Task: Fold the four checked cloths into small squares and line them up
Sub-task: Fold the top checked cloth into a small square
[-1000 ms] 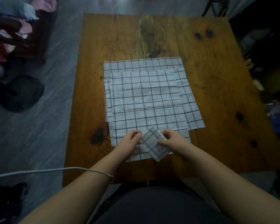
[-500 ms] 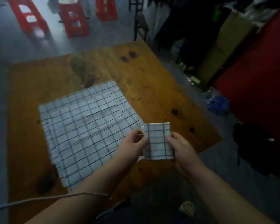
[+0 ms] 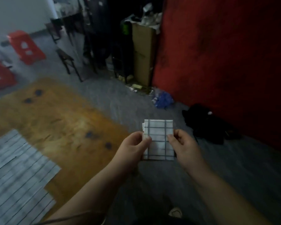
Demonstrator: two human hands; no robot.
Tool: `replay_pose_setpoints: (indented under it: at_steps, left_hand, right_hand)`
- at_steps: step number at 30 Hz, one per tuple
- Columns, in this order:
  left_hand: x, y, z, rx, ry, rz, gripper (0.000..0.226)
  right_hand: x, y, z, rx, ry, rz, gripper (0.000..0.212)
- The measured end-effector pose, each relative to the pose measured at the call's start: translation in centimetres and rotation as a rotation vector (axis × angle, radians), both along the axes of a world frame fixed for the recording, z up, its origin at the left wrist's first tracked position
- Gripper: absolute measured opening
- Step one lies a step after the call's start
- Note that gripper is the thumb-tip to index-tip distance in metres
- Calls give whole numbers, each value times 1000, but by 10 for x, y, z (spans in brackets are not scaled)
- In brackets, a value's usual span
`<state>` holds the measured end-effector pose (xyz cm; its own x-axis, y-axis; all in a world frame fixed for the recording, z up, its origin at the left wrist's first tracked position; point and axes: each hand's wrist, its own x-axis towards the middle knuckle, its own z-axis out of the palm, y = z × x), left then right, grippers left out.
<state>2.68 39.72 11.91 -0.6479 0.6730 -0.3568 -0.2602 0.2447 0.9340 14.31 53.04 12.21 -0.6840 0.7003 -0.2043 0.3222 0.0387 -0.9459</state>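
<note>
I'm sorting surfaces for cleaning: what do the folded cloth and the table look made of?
The folded cloth: likely thin woven fabric, perhaps cotton, matte white with dark grid lines; layered edges show at its corner. The table: looks like wood, orange-brown, slight sheen; dark knots and grain streaks show.

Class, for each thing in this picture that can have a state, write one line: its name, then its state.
folded cloth: folded small, held up off the table.
left hand: pinches the cloth's left edge.
right hand: pinches its right edge.
unfolded cloths: spread flat, overlapping, on the table.
cardboard box: upright, top open.
</note>
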Motion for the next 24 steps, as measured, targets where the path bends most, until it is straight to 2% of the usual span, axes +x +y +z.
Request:
replay_pose_setpoints:
  at_steps: [5,9,12,18,24]
  left_hand:
    - [45,129,12,6,10,-85,14]
    - [59,198,19,11,19,-134,12]
    - [57,243,16,12,1,-157,13]
    - [11,331,1,39,-45,-203,19]
    - [-91,431,-17,102,-62,-178,20]
  right_hand:
    - [56,110,4,-3,8,-147,11]
    - [79,176,10,-58,-37,-213,16]
    - [80,215,9,-11,-54,-231,16]
    - [38,296,5,12,-72,-300,12]
    - [-60,400,-1,41,-79,-299,12]
